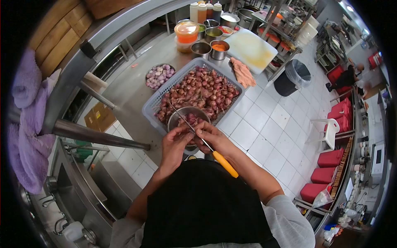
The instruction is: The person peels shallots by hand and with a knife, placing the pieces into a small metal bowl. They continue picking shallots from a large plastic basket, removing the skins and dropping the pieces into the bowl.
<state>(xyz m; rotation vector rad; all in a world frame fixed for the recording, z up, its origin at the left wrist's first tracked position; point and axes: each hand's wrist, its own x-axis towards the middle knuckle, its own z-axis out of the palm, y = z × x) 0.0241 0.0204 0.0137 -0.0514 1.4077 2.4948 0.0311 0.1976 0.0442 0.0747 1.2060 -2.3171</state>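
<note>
My left hand (pixel 175 142) pinches a small shallot over a round metal bowl (pixel 178 114) that has shallot pieces in it. My right hand (pixel 213 138) grips a knife (pixel 221 159) with a yellow-orange handle; its thin blade points up and left, across the bowl, and touches the shallot in my left fingers. Just beyond the bowl a blue-grey plastic basket (pixel 154 101) is heaped with unpeeled red shallots (pixel 204 91). A smaller metal bowl of peeled shallots (pixel 159 75) stands to the basket's left.
A steel counter (pixel 136 89) carries metal sauce pots (pixel 219 47), an orange-lidded tub (pixel 186 33), squeeze bottles (pixel 202 10), a white cutting board (pixel 250 49) and an orange cloth (pixel 243 72). A black bin (pixel 293 76) stands on the tiled floor. Purple towels (pixel 29 107) hang at left. Another person (pixel 347 78) is far right.
</note>
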